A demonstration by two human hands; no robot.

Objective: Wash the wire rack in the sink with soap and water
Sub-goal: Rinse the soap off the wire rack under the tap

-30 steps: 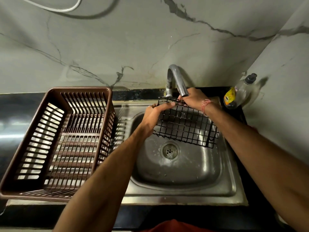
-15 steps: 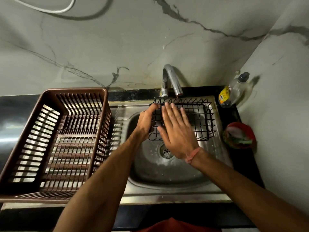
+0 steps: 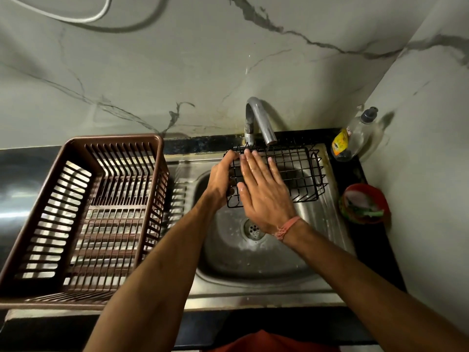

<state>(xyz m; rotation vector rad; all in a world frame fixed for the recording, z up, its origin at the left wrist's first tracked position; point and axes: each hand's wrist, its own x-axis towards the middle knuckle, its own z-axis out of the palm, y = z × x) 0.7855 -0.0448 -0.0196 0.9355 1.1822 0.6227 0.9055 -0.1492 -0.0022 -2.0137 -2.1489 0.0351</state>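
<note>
The rack was over the back of the sink, under the tap. The left hand gripped its left edge with curled fingers. The right hand lay flat on it, wet fingers straight.

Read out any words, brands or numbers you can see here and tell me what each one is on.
None can be read.
Soap bottle: it carries a yellow label with a small white tag above it, but the print is too small and blurred to read.
Wire rack, faucet, sink, brown basket and red bowl: no text visible.
</note>
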